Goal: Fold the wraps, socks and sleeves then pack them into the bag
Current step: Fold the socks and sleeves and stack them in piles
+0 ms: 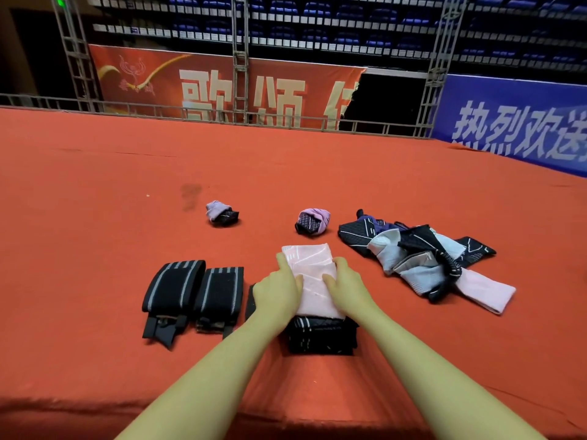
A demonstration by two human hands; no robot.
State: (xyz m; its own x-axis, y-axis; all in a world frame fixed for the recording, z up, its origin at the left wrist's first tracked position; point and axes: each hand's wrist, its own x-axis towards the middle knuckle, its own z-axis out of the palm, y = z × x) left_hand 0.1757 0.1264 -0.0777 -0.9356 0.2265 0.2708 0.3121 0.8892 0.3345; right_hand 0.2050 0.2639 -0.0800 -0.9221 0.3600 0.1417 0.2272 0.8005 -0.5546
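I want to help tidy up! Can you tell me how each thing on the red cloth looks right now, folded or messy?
Pink sleeve: folded, on the black folded stack, pressed by both hands.
Left hand: on the pink sleeve.
Right hand: on the pink sleeve.
Black folded stack: folded.
Two black striped wraps: rolled, side by side.
Two sock bundles: balled up, apart.
Loose pile: unfolded, tangled.

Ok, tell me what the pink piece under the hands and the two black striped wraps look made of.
Pink piece: seemingly thin, smooth stretch knit, slightly glossy; it folds flat with faint pale lines.
Black striped wraps: apparently thick woven elastic, matte; grey stripes run lengthwise and they hold bulky folds. Exact fibre cannot be told.
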